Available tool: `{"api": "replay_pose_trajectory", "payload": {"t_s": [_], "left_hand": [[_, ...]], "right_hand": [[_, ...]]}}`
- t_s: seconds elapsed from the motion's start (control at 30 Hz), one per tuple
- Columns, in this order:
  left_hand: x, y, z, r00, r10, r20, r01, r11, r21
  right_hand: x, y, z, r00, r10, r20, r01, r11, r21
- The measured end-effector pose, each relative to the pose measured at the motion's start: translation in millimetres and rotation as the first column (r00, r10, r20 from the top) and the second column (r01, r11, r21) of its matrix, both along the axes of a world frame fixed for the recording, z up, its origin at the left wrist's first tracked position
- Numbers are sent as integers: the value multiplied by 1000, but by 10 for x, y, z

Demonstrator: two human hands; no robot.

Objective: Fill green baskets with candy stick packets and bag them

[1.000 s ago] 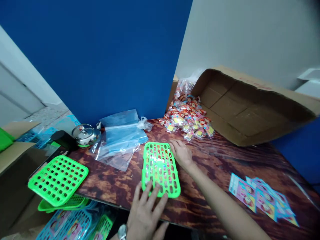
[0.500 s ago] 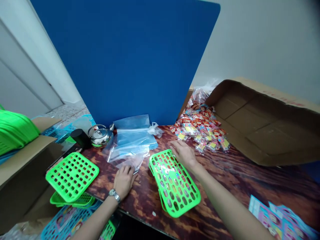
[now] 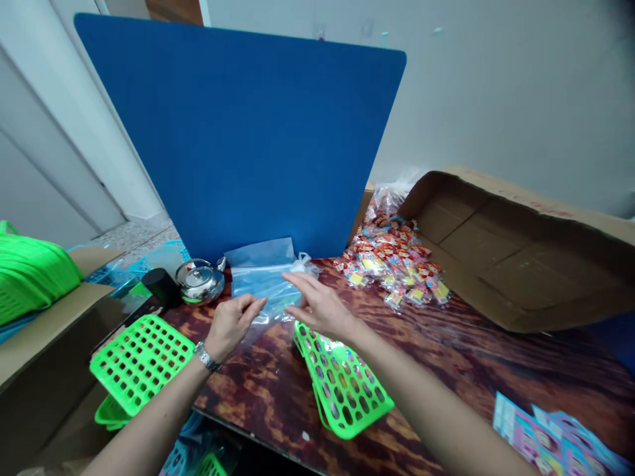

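My left hand [image 3: 229, 325], a watch on its wrist, has its fingers drawn together on the edge of a clear plastic bag [image 3: 262, 281] from a small pile lying against the blue board. My right hand [image 3: 321, 309] reaches over the same pile with fingers stretched out, its fingertips on or just above the plastic. Under my right wrist lies a closed green plastic grid case [image 3: 347, 390] with small colourful items showing through its holes.
A blue board [image 3: 248, 132] stands at the back of the wood-grain table [image 3: 446, 344]. A heap of small wrapped toys [image 3: 391, 264] lies by an open cardboard box [image 3: 520, 264]. A green grid tray [image 3: 139, 360], kettle [image 3: 198, 281], black cup [image 3: 161, 287] and printed cards [image 3: 555, 443] lie around.
My left hand moved from the table edge up to the plastic bags. My right hand left the green case's far end and reached left onto the bags. The camera tilted up.
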State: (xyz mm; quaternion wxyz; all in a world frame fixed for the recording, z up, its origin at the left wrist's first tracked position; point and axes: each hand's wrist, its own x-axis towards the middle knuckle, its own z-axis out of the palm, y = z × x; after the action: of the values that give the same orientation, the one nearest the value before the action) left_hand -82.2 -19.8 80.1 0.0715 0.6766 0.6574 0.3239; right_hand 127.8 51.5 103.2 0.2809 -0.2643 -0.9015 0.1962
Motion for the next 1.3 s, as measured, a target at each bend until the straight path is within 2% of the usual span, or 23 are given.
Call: {"api": "replay_pose_trajectory", "payload": {"t_s": [0.07,0.13,0.23,0.3,0.37,0.47,0.6,0.8,0.9,0.97,1.07,1.23,1.3], "left_hand": [[98,31,141,998,-44,39,44,999,-8],[161,18,214,994,-81,76,83,996,-19],[136,-71,225,985,-130,116,136,990,-48],[67,-143,200,982,-145,120,156,984,-82],[2,-193,178,984,-139,115,152,982,-109],[-20,-202,179,989,-103,107,115,987,-114],[80,-130,215,991,-69,111,81,991,-107],[247,-48,263,988,-97,121,107,991,-81],[313,-30,284,991,-101,93,106,993,-52],[347,-19,301,992,-104,73,106,994,-37],[376,-18,341,991,-121,55,123,992,-30],[385,-84,397,961,-257,106,263,963,-53],[380,-104,386,960,-244,141,250,968,-31]], "right_hand": [[-167,10,87,995,98,10,-97,995,-32],[-267,50,138,992,124,16,-123,992,-30],[-255,132,158,996,65,-56,-63,997,36],[-165,184,151,992,33,-120,-26,998,61],[-57,225,139,993,16,-114,-10,998,56],[62,240,148,1000,-20,-19,21,996,91],[99,152,260,996,-67,58,57,985,164],[64,12,418,943,-106,316,28,970,241],[25,-30,480,929,-144,341,33,950,312],[-6,-52,536,912,-121,392,-16,945,328],[-33,-59,606,841,-69,536,-111,949,296],[16,0,567,802,-135,581,-93,934,345],[55,25,504,808,-184,559,-42,929,366]]}}
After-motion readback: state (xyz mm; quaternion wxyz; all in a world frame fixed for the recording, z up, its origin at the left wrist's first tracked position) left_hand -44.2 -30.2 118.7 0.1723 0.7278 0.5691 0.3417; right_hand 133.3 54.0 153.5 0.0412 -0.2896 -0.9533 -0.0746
